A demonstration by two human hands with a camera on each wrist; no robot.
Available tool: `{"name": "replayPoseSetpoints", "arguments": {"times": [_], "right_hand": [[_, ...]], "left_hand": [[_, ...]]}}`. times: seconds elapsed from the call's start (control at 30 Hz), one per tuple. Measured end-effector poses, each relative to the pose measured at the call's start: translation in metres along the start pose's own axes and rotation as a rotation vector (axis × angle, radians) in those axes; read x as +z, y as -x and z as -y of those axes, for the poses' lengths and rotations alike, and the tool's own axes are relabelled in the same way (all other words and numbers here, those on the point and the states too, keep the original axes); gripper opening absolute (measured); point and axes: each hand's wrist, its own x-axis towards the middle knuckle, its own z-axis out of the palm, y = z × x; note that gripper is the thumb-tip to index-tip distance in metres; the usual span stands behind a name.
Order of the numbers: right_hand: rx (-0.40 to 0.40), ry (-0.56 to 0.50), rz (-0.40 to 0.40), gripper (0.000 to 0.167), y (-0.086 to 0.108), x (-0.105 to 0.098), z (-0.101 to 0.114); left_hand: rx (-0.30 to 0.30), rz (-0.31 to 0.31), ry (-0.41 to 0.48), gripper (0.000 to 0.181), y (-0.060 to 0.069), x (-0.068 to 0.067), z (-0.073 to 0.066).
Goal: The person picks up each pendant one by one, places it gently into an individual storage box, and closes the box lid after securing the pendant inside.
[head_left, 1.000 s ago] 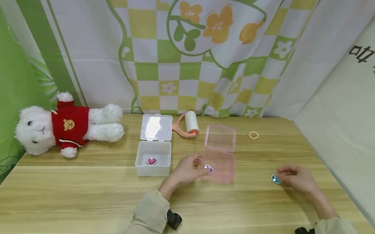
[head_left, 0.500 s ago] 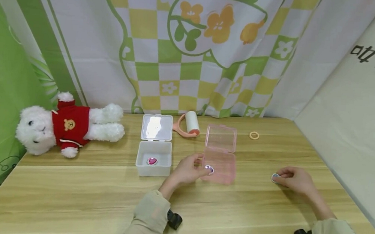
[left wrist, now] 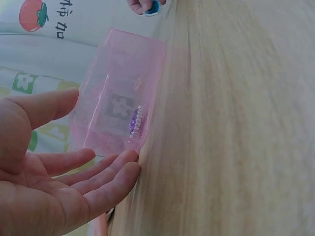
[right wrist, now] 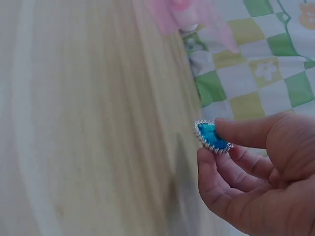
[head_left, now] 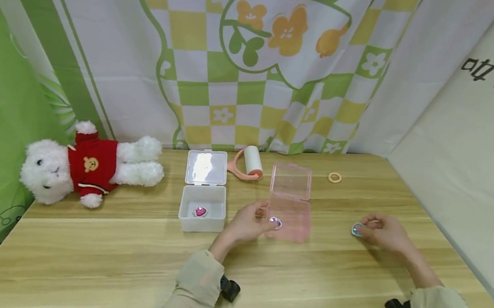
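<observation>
1. Blue gem [right wrist: 212, 137] was pinched in the right hand [head_left: 384, 232] and had been shifted slightly toward the pink box [head_left: 297, 234] compared with a moment earlier.
2. Left hand [head_left: 247, 222] was kept put beside the pink box, held loose with nothing gripped; whether the box was actually touched couldn't be told.
3. Purple gem [left wrist: 136, 122] could be seen inside that box, while the pink gem [head_left: 199, 212] was spotted in the white box [head_left: 201, 226].
4. So the pick-up looked pretty much done, with the blue gem not yet set down anywhere.
</observation>
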Motion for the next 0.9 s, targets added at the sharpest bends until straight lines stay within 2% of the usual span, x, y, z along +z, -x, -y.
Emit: {"name": "replayPoseSetpoints", "arguments": {"times": [0.2, 0.37, 0.53, 0.7, 0.9], "right_hand": [[0.006, -0.215, 0.056, 0.034, -0.001, -0.007, 0.022], [-0.019, -0.331, 0.068, 0.035, -0.005, 0.000, 0.042], [-0.038, -0.380, 0.087, 0.035, -0.011, 0.013, 0.056], [-0.060, -0.391, 0.116, 0.037, -0.015, 0.020, 0.074], [-0.098, -0.390, 0.149, 0.031, -0.023, 0.026, 0.099]], "left_hand": [[-0.003, 0.006, 0.017, 0.067, -0.001, 0.001, -0.003], [-0.009, 0.005, 0.022, 0.067, 0.001, -0.001, -0.003], [-0.012, 0.005, 0.023, 0.068, 0.002, -0.001, -0.001], [-0.002, 0.002, 0.018, 0.067, 0.001, 0.000, -0.001], [-0.005, 0.001, 0.006, 0.068, 0.001, -0.001, -0.002]]}}
